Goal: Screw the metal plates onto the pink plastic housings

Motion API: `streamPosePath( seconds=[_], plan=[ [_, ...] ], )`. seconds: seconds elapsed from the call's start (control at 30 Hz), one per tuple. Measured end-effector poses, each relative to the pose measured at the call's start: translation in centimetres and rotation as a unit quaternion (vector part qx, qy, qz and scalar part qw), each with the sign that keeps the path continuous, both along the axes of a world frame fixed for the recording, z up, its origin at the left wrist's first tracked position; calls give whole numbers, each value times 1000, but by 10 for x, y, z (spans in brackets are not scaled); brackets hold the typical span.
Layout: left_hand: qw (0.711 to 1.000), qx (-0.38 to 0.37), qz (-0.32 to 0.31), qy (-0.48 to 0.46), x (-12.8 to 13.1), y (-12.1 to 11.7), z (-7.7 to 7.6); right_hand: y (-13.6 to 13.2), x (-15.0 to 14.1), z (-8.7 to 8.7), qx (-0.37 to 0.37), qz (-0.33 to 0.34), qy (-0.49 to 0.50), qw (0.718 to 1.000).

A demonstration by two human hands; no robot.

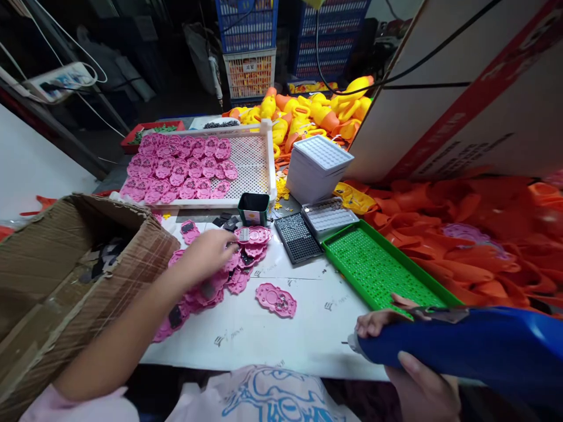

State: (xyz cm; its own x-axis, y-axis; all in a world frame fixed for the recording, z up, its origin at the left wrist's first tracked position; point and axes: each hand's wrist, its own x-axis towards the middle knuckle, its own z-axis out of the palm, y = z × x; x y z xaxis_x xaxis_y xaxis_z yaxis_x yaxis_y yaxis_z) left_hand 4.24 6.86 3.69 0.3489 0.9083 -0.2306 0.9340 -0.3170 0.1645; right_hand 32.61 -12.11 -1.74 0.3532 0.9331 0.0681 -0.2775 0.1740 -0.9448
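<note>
My left hand (213, 252) reaches over a heap of pink plastic parts (206, 290), its bent fingers at the edge of the top pink part (254, 235), which bears a grey pad. Its fingertips are blurred and partly hidden, so a grip does not show. In my right hand (424, 381) is a blue electric screwdriver (457, 343), held level with its bit pointing left over the table's front edge. Between the hands a single pink plastic part (276, 299) lies flat on the white table (308, 328), with small metal pieces at its right end.
A white tray (255, 164) holds rows of pink parts. Nearby are a black cup (254, 209), black grid tray (299, 237), green tray (387, 264) and stacked white trays (316, 170). A cardboard box (145, 234) stands left; orange pieces (484, 234) and a large carton (461, 99) are right.
</note>
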Motion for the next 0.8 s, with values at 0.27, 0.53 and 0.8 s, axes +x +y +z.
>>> streamPosePath(
  seconds=[0.27,0.53,0.8],
  plan=[
    [979,41,158,120,-1,108,-45,3,5,-10,16,-13,11,1000],
    [983,90,144,65,-11,113,-61,1,15,-11,2,-46,-8,999],
    [980,90,166,-58,-10,114,-59,1,12,-13,15,-40,11,999]
  ],
)
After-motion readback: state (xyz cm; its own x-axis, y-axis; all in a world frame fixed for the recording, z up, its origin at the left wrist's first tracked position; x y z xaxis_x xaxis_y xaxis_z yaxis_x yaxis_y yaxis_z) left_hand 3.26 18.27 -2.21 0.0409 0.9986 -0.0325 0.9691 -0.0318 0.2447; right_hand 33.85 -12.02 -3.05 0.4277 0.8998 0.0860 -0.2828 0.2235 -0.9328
